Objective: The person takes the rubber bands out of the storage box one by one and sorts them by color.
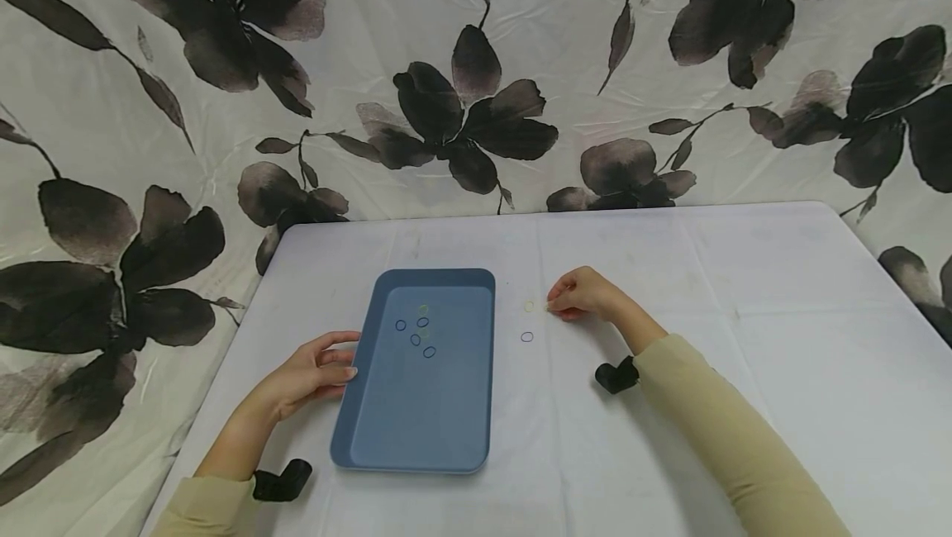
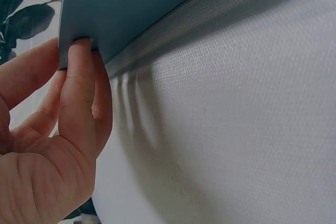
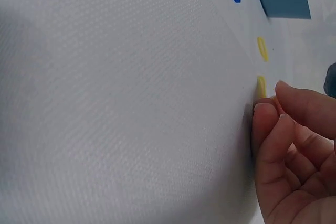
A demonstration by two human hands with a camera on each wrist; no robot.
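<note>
My left hand (image 1: 316, 368) rests its fairly straight fingertips against the left side of a blue-grey tray (image 1: 416, 430); the left wrist view shows these fingers (image 2: 79, 93) touching its outer wall. Inside the tray lie several thin dark blue rubber bands (image 1: 429, 352) and faint yellow ones (image 1: 423, 308). Right of the tray, my right hand (image 1: 583, 293) is low over the table, thumb and finger pinching a yellow rubber band (image 3: 261, 85) partly hidden by the fingertips. Beside that hand lie another yellow band (image 1: 529, 306) and a blue band (image 1: 526, 337) on the cloth.
A white cloth (image 1: 744, 306) with faint creases covers the table. Behind and to the left hangs a white curtain (image 1: 335, 25) with dark flowers. Black wrist mounts (image 1: 283, 481) stick out from both forearms.
</note>
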